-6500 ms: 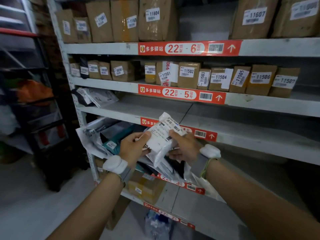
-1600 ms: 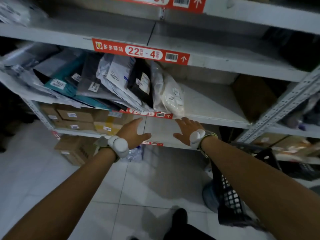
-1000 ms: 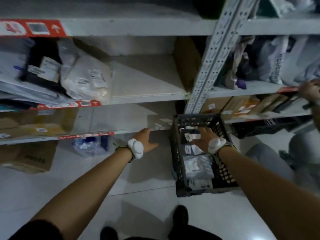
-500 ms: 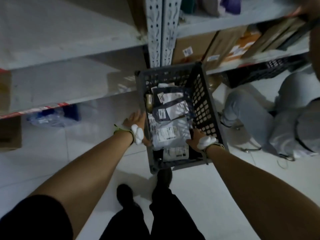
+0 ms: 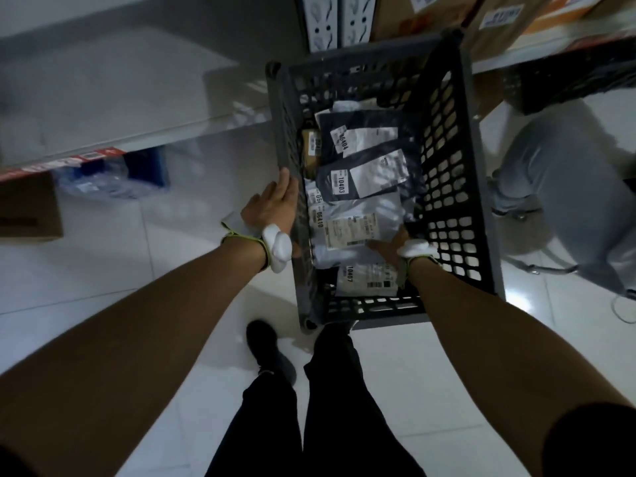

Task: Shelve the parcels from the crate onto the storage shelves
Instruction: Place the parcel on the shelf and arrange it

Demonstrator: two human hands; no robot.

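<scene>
A dark grey lattice crate (image 5: 481, 201) stands on the white floor below me, with several labelled parcels lying flat in it. Two dark bags, 06404 (image 5: 361, 136) and 10403 (image 5: 364, 180), lie toward the far end. A white bag (image 5: 347, 228) lies in the middle and another, 10407 (image 5: 364, 280), nearest me. My left hand (image 5: 272, 204) rests flat against the crate's left rim, fingers straight. My right hand (image 5: 387, 242) is inside the crate, fingers curled on the white bag's lower right edge. The storage shelves (image 5: 103, 108) run along the left and top.
A person in grey (image 5: 557, 187) crouches right of the crate. A black crate (image 5: 568, 80) sits under the right shelf, with cardboard boxes (image 5: 499, 15) above it. Under the left shelf are a cardboard box (image 5: 27, 208) and wrapped bottles (image 5: 110, 180). My feet (image 5: 268, 349) stand at the crate's near end.
I placed a white bag on the shelf, then turned right and down to the crate. My right hand went in onto the white bag and my left hand settled on the rim.
</scene>
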